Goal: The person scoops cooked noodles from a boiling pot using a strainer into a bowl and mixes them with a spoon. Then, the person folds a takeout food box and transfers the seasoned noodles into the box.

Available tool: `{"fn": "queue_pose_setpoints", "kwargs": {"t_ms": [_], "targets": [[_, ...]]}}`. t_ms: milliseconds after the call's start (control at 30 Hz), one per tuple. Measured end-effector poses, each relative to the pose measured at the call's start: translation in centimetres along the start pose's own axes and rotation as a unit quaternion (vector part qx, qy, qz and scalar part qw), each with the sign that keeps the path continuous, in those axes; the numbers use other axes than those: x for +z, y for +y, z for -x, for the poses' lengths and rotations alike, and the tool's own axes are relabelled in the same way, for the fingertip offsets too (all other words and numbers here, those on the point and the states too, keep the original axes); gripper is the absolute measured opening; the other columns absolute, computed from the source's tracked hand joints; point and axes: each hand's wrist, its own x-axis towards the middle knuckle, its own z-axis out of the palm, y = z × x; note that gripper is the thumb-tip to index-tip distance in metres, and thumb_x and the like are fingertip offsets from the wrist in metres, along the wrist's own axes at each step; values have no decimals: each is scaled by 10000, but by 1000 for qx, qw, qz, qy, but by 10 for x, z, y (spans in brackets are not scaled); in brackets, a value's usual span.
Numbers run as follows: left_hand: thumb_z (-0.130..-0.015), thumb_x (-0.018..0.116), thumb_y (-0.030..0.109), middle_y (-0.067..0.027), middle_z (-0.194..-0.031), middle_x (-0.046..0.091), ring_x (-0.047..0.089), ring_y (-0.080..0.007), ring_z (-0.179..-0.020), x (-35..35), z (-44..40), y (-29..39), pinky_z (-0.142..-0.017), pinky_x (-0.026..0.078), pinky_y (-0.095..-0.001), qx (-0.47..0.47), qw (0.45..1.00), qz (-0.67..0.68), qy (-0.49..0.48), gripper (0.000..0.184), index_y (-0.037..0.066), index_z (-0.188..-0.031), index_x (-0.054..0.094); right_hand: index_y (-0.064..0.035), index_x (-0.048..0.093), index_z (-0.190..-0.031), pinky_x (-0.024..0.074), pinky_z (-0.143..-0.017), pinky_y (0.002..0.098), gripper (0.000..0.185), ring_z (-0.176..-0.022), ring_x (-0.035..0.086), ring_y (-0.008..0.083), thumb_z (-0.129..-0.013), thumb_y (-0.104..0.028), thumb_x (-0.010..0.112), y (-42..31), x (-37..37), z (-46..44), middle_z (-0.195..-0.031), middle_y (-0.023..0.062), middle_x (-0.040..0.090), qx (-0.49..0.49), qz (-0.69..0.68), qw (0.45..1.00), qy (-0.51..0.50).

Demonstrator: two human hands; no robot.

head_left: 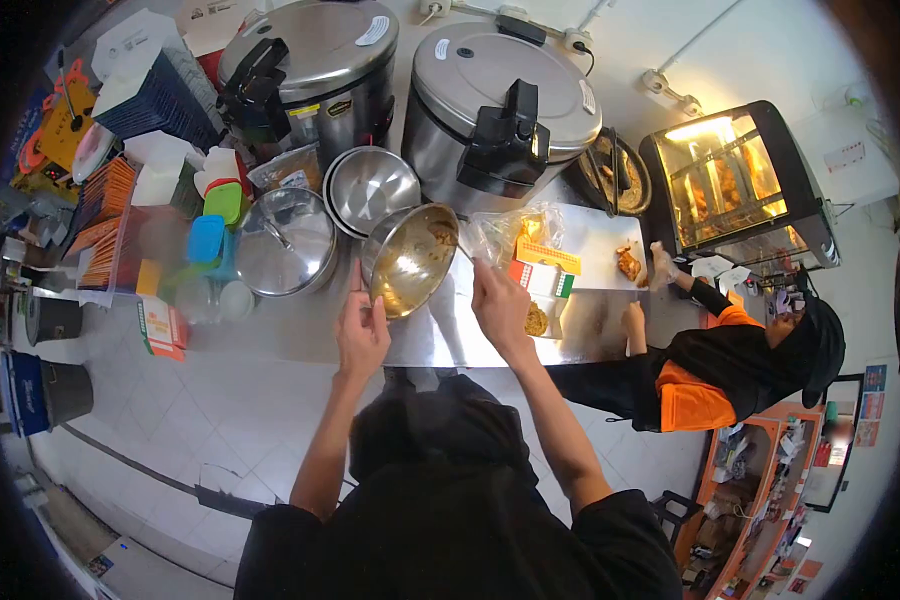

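Note:
My left hand grips the near left rim of a steel mixing bowl, which is tilted above the counter. A little brown food clings inside the bowl near its upper right side. In my right hand is the thin handle of a metal utensil, probably a spoon, reaching into the bowl; its far end is hard to make out. Just right of my right hand stands an open takeaway box, with yellowish-brown food at its near end.
Two large steel cookers stand at the back. Nested steel bowls and a lidded pot sit left of my bowl. At right, a co-worker reaches toward a chicken piece, near a lit display warmer.

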Motion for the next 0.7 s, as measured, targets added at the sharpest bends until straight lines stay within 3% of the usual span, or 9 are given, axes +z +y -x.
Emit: {"fn": "queue_pose_setpoints", "kwargs": {"t_ms": [100,233,267,333,433,533,567,633,700], "targets": [[-982,516,29,-294,-1520,350,703,-166,-764,-8,-7,-5,-580,572,-275,64,992,-108,-32,109,-12,-941,424,-66,680,-996,475,-521,430,149,-554,615,298,-852,-67,642,11,9,13,-626,122,581,-92,68,993,-27],[-984,524,45,-292,-1521,353,689,-157,-712,-5,-10,5,-540,537,-276,34,994,-98,-36,124,-10,-933,426,-70,731,-1019,476,-519,426,175,-575,637,316,-867,-80,646,3,27,45,-652,132,642,0,-19,995,-96],[-984,526,50,-292,-1519,357,685,-154,-701,-2,-10,5,-532,529,-275,32,995,-89,-37,127,-9,-934,425,-81,747,-1063,477,-522,407,207,-582,660,301,-887,-91,639,-5,34,52,-670,184,646,57,-81,988,-118],[-986,524,51,-292,-1524,347,692,-154,-729,1,-8,3,-556,549,-273,27,994,-98,-34,118,-11,-944,433,-41,744,-1078,442,-509,342,209,-524,607,213,-912,-115,641,-14,60,66,-643,142,649,115,-196,968,-109],[-994,516,60,-288,-1546,303,702,-169,-806,3,-3,-5,-593,577,-275,-1,999,-44,-27,111,-18,-961,446,-2,736,-1062,356,-490,275,216,-498,451,93,-934,-149,644,-23,78,63,-593,15,560,336,-431,819,-176],[-993,525,73,-288,-1533,327,710,-222,-852,2,1,-9,-593,583,-291,0,999,-41,-12,130,-27,-940,462,7,713,-1069,269,-488,243,229,-520,311,55,-946,-173,641,-41,45,31,-604,-82,427,464,-559,649,-225],[-991,531,78,-289,-1522,349,713,-245,-859,5,2,-9,-587,581,-297,8,999,-50,-8,141,-30,-927,467,0,706,-1075,260,-486,244,227,-518,305,51,-946,-176,640,-44,39,23,-600,-84,413,466,-576,633,-223],[-995,529,88,-277,-1537,325,709,-256,-898,6,7,-13,-613,600,-292,-38,997,45,42,143,-33,-965,458,-13,691,-1086,243,-482,246,225,-514,293,45,-947,-181,638,-42,29,11,-593,-88,385,469,-607,609,-201],[-1001,521,95,-266,-1548,303,701,-272,-942,20,12,-16,-638,616,-287,-80,993,91,18,152,-36,-1008,444,-20,702,-1080,281,-490,232,219,-523,336,43,-955,-184,629,-26,14,9,-635,-87,446,406,-541,725,-135]]}}
